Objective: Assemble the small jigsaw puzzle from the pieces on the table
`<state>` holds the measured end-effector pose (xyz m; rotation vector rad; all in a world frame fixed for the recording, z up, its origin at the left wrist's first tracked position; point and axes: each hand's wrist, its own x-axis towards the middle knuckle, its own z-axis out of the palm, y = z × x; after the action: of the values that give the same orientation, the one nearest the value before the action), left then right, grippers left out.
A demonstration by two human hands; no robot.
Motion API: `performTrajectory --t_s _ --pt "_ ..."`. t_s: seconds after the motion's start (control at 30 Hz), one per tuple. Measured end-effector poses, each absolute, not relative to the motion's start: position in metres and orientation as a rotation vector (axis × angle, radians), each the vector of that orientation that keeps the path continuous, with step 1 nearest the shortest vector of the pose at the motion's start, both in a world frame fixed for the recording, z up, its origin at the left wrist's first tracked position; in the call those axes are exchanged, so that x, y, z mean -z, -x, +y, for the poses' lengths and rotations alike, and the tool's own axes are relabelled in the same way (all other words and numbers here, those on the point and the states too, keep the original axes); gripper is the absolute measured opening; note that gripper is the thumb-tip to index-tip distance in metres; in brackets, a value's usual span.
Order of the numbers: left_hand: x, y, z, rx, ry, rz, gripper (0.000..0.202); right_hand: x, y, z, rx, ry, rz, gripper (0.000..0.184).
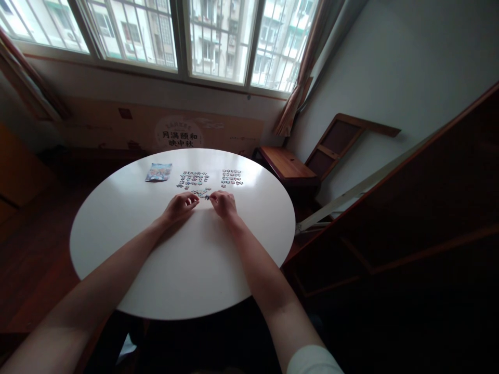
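Note:
On the round white table [183, 270] my left hand [180, 206] and my right hand [223, 203] rest close together, fingers curled in a pinch. Between their fingertips lies a small cluster of jigsaw pieces [202, 193], and both hands touch it. Just beyond it, loose puzzle pieces are laid out in a grid [193, 179], with a second smaller grid of pieces [231, 177] to the right. A small picture card [158, 172] lies flat further left.
A wooden chair [290, 166] stands by the table's far right edge. Dark wooden furniture [421, 223] fills the right side. A printed cardboard box [179, 132] sits under the barred window [175, 36].

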<state>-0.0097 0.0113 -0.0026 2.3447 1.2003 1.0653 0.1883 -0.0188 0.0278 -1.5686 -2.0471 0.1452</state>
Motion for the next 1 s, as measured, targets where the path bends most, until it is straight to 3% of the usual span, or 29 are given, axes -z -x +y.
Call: performTrajectory --t_s 0.27,0.77,1.0 --pt "0.0 0.008 0.009 -1.044 -2.362 1.157 0.017 -0.023 -0.219 -0.009 -0.102 2.085 -1.668 0.021" --pt "-0.002 0.008 0.007 -1.018 -2.365 1.177 0.015 -0.019 -0.206 -0.014 -0.039 2.0 -1.804 0.023" --pt "0.0 0.009 0.008 -1.019 -2.382 1.157 0.015 -0.014 -0.206 -0.011 -0.088 2.011 -1.849 0.044"
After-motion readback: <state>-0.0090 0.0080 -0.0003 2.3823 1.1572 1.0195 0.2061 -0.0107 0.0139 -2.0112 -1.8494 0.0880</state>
